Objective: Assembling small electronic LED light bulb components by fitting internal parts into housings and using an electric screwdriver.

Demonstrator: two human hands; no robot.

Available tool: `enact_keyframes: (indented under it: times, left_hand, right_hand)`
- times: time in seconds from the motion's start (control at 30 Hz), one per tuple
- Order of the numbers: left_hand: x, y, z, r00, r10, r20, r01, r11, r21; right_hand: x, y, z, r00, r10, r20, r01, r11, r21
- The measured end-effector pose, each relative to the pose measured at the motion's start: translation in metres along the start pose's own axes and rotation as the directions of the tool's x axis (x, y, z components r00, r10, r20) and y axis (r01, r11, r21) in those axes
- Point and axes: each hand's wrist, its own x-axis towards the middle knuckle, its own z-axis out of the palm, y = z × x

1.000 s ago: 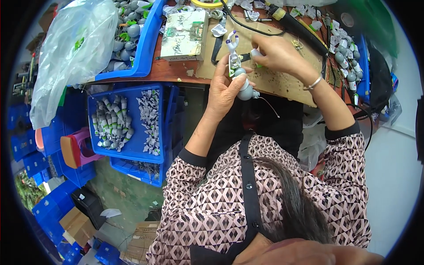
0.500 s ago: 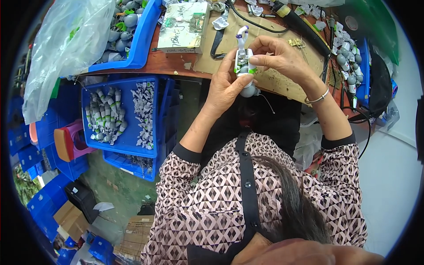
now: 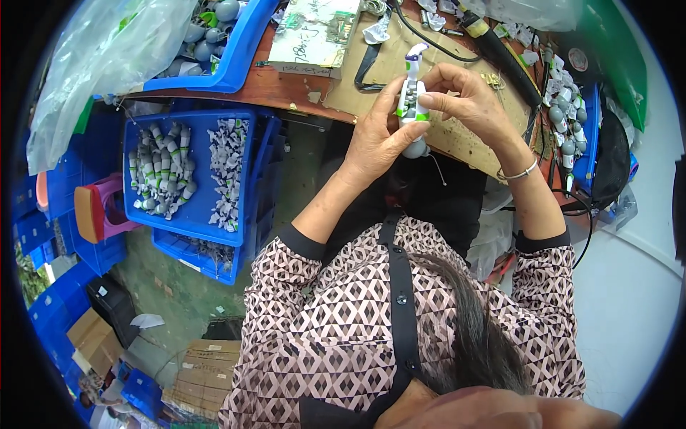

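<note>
In front of me my left hand (image 3: 375,139) is wrapped round a small white, green and purple plastic toy part (image 3: 412,91) with its inside exposed. A curved purple-and-white piece sticks up from its far end. Its near end is a grey rounded bulb (image 3: 414,149), from which a thin pale wire hangs with a small tip. My right hand (image 3: 468,104) is closed at the part's right side, thumb pressed against the white shell and fingers curled. Whether a smaller piece sits between those fingertips is hidden.
A brown worktable (image 3: 246,93) carries cardboard, a white box (image 3: 314,36), a black-handled tool (image 3: 504,64) and cables. At left, a blue tray (image 3: 204,154) holds grey-white-green parts and small white pieces. More grey parts fill a blue bin (image 3: 239,71) and lie at right.
The whole view has shifted a little, so table and trays appear displaced. Both hands stay on the toy part, which sits slightly further right in the picture. The grip looks much the same.
</note>
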Motion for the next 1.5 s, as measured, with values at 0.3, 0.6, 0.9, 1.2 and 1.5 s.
enact_keyframes:
  times: [0.3, 0.6, 0.9, 1.2, 1.5]
  left_hand:
    - [0.001, 0.008, -0.002, 0.999, -0.006, 0.047, 0.001, 0.994, 0.11]
    - [-0.001, 0.023, -0.011, 0.987, 0.085, 0.136, -0.13, 0.923, 0.363]
    - [0.001, 0.053, -0.043, 0.903, 0.141, 0.406, -0.374, 0.722, 0.582]
    - [0.005, 0.056, -0.022, 0.887, 0.222, 0.406, -0.463, 0.443, 0.768]
    - [0.009, 0.056, -0.018, 0.865, 0.226, 0.448, -0.493, 0.541, 0.681]
  right_hand:
    - [0.001, 0.015, 0.019, 0.995, 0.043, 0.093, -0.076, 0.915, 0.396]
    - [-0.008, 0.035, 0.044, 0.992, 0.029, -0.124, 0.062, 0.741, 0.668]
    - [-0.019, 0.01, -0.002, 0.784, -0.61, 0.116, 0.567, 0.627, -0.535]
    - [-0.036, 0.027, 0.023, 0.979, -0.191, -0.077, 0.178, 0.972, -0.153]
    - [-0.031, 0.041, 0.013, 0.787, -0.613, 0.074, 0.598, 0.727, -0.339]
